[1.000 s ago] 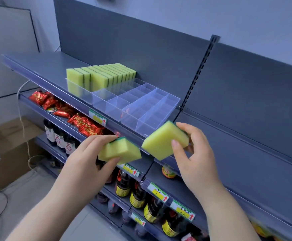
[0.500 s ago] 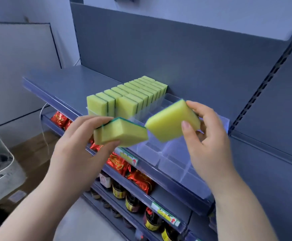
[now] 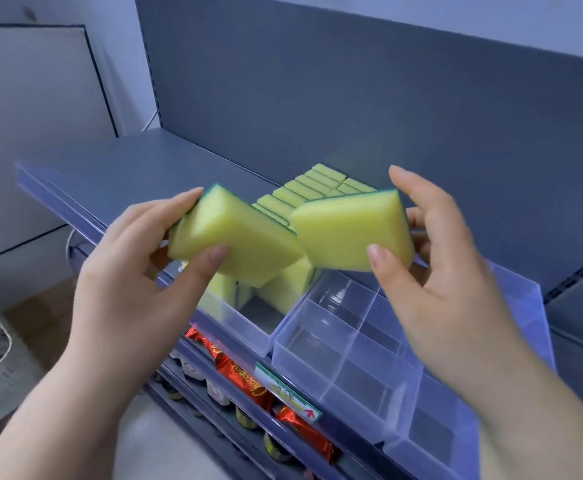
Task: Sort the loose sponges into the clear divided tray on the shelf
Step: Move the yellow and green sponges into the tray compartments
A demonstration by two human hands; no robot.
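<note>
Two-handed: pinching one yellow green-backed foam sponge [image 3: 234, 244] in left hand [image 3: 120, 289], its twin [image 3: 349, 233] in right hand [image 3: 442, 289], turning both upright to fit the clear divided plastic tray [image 3: 318, 372].

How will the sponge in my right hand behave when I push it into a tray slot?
Probably light: the right hand holds the sponge aloft in a simple pinch. Likely soft but shape-keeping; no sag shows. Flat-faced, it should stand, not roll, like the row in the tray.

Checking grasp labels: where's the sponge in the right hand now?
Head view, right of centre: right sponge, gripped by the right hand above empty compartments of the clear tray, beside the left sponge.
</note>
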